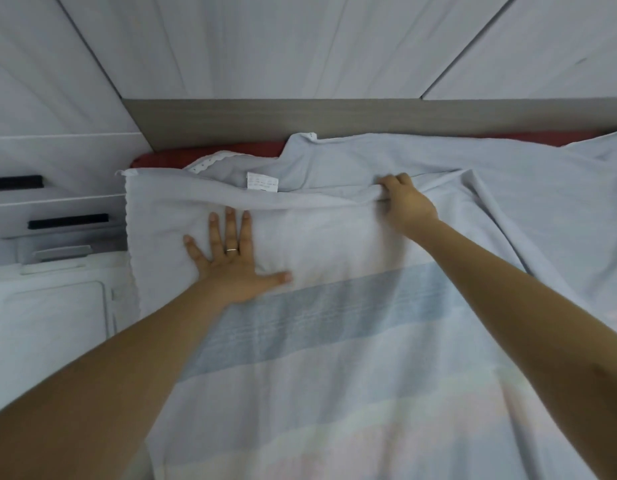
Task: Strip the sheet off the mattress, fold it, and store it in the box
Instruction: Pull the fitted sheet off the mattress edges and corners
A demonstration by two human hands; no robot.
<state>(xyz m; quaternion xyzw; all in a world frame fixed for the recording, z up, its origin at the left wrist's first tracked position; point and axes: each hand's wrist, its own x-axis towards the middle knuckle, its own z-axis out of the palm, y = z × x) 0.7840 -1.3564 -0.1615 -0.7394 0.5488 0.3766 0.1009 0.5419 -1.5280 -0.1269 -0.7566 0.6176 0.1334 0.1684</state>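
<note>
A pale blue sheet with wide blue, white and pink bands lies spread over the bed, its far part folded back so the plain underside and a white care label show. My left hand lies flat with fingers spread, pressing the sheet near its left edge. My right hand grips a raised fold of the sheet with curled fingers. A strip of red mattress shows at the far edge, beyond the sheet. No box is clearly visible.
A grey-brown headboard rail runs along the far side, with white panelled wall above. At the left stand white drawers with black handles and a white plastic lid or surface close to the bed's edge.
</note>
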